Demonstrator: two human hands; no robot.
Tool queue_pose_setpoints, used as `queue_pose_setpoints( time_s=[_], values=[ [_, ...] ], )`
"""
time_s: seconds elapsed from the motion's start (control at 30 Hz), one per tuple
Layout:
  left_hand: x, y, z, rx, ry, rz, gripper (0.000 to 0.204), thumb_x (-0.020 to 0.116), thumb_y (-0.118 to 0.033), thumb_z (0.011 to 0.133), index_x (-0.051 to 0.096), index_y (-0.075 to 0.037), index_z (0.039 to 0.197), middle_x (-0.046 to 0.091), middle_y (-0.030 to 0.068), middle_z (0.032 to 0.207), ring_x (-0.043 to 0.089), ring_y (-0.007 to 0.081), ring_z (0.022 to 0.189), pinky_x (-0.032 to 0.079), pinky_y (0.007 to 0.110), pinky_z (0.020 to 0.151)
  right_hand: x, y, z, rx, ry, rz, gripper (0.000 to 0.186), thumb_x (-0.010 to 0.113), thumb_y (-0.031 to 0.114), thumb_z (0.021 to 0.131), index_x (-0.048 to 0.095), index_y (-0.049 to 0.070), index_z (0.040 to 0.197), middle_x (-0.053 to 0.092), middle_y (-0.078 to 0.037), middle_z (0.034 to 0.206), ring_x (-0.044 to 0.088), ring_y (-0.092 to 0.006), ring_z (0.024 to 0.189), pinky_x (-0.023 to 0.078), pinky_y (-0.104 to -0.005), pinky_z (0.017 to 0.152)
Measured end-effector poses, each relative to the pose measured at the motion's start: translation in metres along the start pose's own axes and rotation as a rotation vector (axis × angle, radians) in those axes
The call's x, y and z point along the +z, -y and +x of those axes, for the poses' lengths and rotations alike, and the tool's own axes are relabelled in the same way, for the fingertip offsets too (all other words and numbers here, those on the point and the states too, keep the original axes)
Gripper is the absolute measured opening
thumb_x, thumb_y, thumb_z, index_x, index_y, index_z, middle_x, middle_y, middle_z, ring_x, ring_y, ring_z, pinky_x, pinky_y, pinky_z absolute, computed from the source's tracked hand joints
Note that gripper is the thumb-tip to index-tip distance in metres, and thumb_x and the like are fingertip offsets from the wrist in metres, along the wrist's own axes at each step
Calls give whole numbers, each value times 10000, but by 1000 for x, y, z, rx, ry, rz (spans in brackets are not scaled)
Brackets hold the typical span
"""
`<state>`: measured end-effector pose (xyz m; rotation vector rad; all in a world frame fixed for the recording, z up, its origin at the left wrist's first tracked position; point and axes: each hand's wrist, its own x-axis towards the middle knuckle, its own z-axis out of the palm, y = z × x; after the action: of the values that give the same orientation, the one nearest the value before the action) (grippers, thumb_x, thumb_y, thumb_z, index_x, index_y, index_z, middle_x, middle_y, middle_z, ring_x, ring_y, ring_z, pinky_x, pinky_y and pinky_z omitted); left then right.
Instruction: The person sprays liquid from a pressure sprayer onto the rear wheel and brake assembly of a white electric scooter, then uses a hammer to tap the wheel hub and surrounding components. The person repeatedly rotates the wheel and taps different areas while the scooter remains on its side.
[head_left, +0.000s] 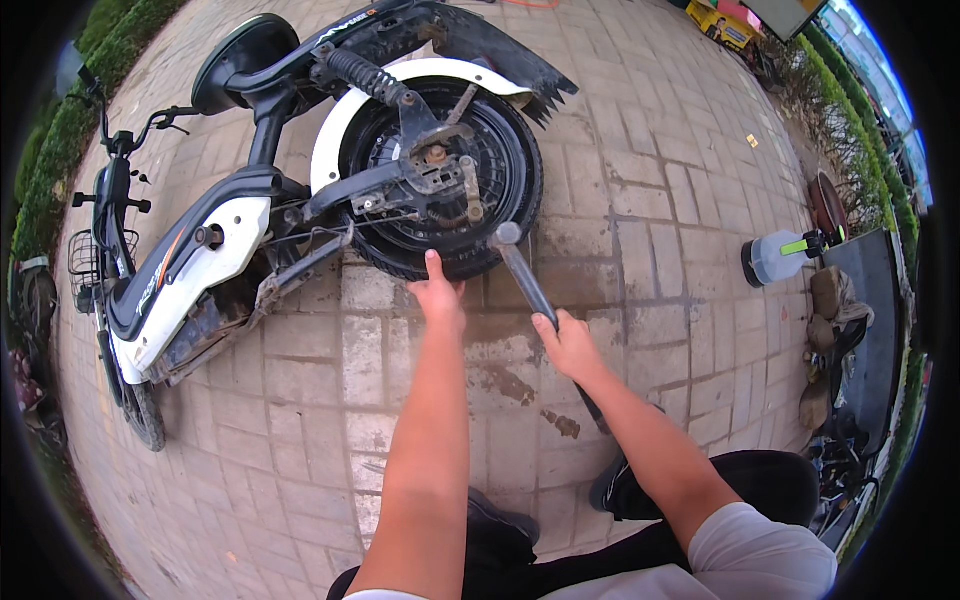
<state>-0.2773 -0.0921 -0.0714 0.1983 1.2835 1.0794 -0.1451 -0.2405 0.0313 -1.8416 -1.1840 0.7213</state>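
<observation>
An electric scooter lies on its side, its black spoked rear wheel (400, 261) in front of me. My left hand (438, 303) grips the near edge of the tyre, thumb on top of the sidewall and the other fingers mostly hidden below. In my right hand (573, 347) is a hammer (530, 286), held partway along its dark handle. The hammer's head lies over the tyre's near right edge; whether it touches the rubber I cannot tell. A white mudguard (326, 150) curves around the wheel's far side, and a rusty swingarm (352, 188) runs to the axle.
The scooter's white and black body (210, 255) stretches left to the handlebars (118, 150). On the right stand a clear spray bottle (780, 258) with a lime-green top, a brown bowl (828, 203) and a dark board (880, 330). A yellow box (722, 27) sits far right. Brick paving (300, 450) surrounds my shoes.
</observation>
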Motion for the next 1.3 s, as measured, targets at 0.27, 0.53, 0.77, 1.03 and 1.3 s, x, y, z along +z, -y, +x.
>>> queue_pose_setpoints(
  time_s=[0.27, 0.53, 0.77, 1.03, 1.3],
  values=[
    [-3, 0, -7, 36, 58, -25, 845, 665, -452, 853, 113, -91, 1381, 413, 135, 1321, 522, 280, 1084, 475, 439, 838, -2, 0, 2, -240, -162, 310, 430, 572, 389, 922, 503, -17, 796, 474, -104, 542, 463, -193, 469, 412, -330, 486],
    [-2, 2, -2, 11, 42, -23, 786, 639, -444, 877, 129, -109, 1371, 385, 112, 1352, 495, 279, 1125, 470, 445, 864, -2, -7, -11, 156, 51, -82, 499, 551, 444, 925, 533, -30, 769, 541, -130, 557, 540, -260, 493, 439, -373, 520],
    [-2, 1, -7, 44, 41, -22, 814, 634, -446, 880, 103, -110, 1397, 383, 115, 1358, 497, 274, 1128, 472, 444, 863, 5, -9, -7, -84, -76, 34, 485, 581, 435, 912, 532, -29, 778, 523, -141, 556, 525, -257, 523, 439, -364, 527],
    [-6, 4, -5, 67, 89, 18, 869, 632, -476, 870, 80, -60, 1397, 362, 131, 1377, 478, 283, 1155, 460, 449, 903, -3, -12, -13, 25, -66, 194, 445, 605, 402, 906, 527, -26, 813, 515, -132, 551, 500, -269, 494, 425, -353, 503],
    [-4, -1, -11, 59, 96, 34, 882, 627, -482, 871, 60, -77, 1412, 346, 126, 1388, 473, 282, 1154, 476, 451, 861, 5, -17, -2, 131, 43, -120, 455, 615, 412, 892, 535, -29, 810, 570, -186, 591, 590, -359, 560, 453, -414, 533]
  ],
)
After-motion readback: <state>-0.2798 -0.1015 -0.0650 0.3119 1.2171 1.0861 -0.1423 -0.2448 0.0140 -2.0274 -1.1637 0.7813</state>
